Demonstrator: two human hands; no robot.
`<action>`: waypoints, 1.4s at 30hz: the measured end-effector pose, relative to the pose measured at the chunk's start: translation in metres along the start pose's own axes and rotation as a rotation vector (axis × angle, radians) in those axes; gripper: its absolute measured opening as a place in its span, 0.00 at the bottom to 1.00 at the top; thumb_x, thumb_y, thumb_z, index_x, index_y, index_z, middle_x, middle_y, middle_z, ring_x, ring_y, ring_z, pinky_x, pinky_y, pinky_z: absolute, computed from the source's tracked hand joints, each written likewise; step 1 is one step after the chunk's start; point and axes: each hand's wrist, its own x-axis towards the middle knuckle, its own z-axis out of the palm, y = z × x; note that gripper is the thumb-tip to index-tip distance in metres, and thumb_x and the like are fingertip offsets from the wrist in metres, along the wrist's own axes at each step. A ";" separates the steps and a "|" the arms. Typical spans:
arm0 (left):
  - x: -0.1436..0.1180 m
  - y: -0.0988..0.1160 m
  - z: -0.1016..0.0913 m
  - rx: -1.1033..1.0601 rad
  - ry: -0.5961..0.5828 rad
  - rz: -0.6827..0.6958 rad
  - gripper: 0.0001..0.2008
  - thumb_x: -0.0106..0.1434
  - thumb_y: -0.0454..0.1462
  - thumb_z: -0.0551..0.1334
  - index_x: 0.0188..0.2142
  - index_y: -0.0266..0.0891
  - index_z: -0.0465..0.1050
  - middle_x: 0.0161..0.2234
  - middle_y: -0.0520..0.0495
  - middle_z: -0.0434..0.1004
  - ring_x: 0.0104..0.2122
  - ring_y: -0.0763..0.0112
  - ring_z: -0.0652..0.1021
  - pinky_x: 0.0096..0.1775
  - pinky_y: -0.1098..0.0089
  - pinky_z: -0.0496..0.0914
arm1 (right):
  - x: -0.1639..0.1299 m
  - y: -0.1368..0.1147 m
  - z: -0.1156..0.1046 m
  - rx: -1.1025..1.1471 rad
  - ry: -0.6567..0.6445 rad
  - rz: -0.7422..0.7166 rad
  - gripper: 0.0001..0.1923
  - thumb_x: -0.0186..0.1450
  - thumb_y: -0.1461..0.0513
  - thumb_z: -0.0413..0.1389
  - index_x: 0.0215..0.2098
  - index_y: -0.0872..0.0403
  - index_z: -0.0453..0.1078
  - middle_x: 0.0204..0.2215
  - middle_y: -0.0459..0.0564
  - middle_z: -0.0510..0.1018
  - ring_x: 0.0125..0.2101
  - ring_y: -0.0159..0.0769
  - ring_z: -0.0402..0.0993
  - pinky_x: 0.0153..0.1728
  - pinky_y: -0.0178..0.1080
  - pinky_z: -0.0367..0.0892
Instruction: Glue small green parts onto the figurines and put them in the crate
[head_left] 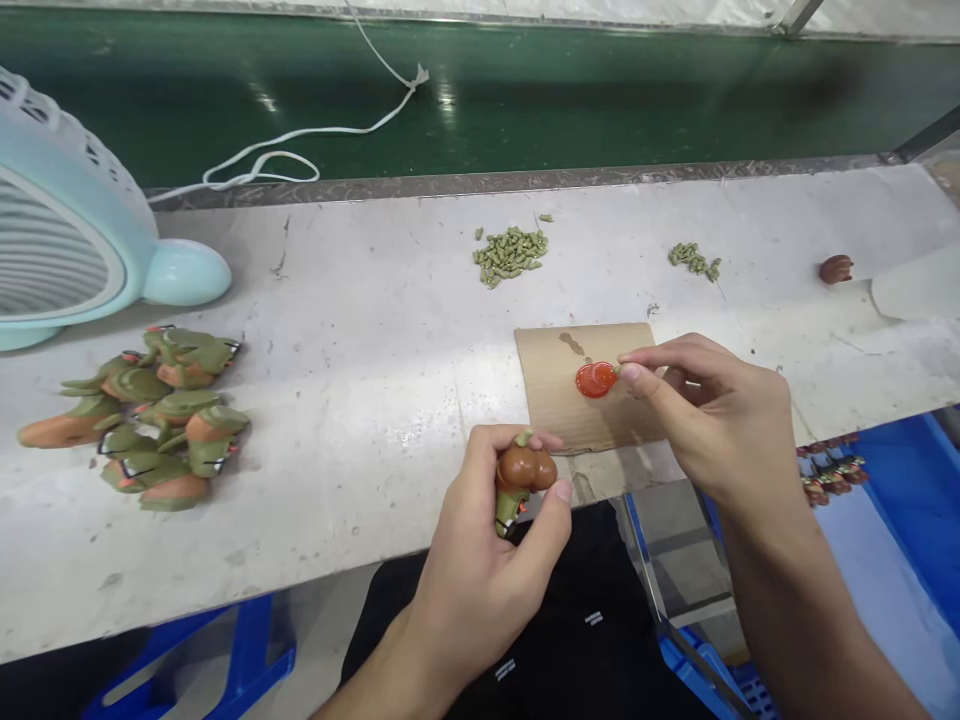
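From the head camera, a small toy figure (523, 478) is sitting in the left hand (480, 560), just over the near edge of the white worktable (360, 400). It is showing a glossy brown rounded body with a green stub on top and a green and orange part hanging below. The left hand's fingers are curling around it from behind while the thumb (551, 515) is pressing on its right side, so the grip is closed on the figure. The palm is facing up and the wrist is coming in from below.

The right hand (712, 410) is reaching leftward over a piece of brown cardboard (555, 400), pinching a tiny green piece (616, 370) between thumb and forefinger; the other fingers are folding loosely under. That piece is touching a red blob (596, 380) lying on the cardboard.

Farther back, two heaps of green pieces (510, 255) are lying on the table. At the left, a pile of finished green and orange figures (150, 420) is resting near a pale blue fan (67, 240).
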 end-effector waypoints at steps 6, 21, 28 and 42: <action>0.003 -0.017 0.005 0.300 -0.064 0.133 0.16 0.82 0.34 0.62 0.65 0.45 0.70 0.43 0.55 0.81 0.45 0.71 0.84 0.47 0.69 0.78 | 0.005 0.010 0.008 -0.051 -0.023 -0.069 0.04 0.75 0.62 0.70 0.41 0.50 0.89 0.33 0.43 0.81 0.25 0.28 0.62 0.26 0.37 0.58; 0.006 -0.020 0.004 0.276 -0.070 0.105 0.13 0.82 0.35 0.62 0.63 0.44 0.71 0.40 0.56 0.79 0.41 0.71 0.82 0.50 0.65 0.77 | 0.009 0.006 0.001 -0.106 -0.096 -0.112 0.05 0.76 0.62 0.69 0.42 0.53 0.88 0.31 0.44 0.81 0.25 0.30 0.63 0.25 0.39 0.58; 0.006 -0.009 -0.005 -0.033 0.094 0.167 0.12 0.81 0.34 0.70 0.58 0.49 0.74 0.54 0.53 0.78 0.56 0.78 0.81 0.55 0.82 0.77 | -0.010 -0.010 0.000 0.103 0.115 -0.009 0.05 0.75 0.65 0.71 0.43 0.47 0.88 0.40 0.44 0.88 0.36 0.33 0.84 0.35 0.34 0.79; 0.001 0.003 -0.010 -0.418 -0.100 -0.062 0.07 0.83 0.41 0.75 0.57 0.49 0.82 0.50 0.53 0.84 0.50 0.75 0.86 0.56 0.81 0.80 | -0.048 -0.039 0.012 0.509 -0.178 0.164 0.08 0.79 0.63 0.71 0.48 0.40 0.90 0.51 0.41 0.92 0.54 0.36 0.92 0.56 0.31 0.87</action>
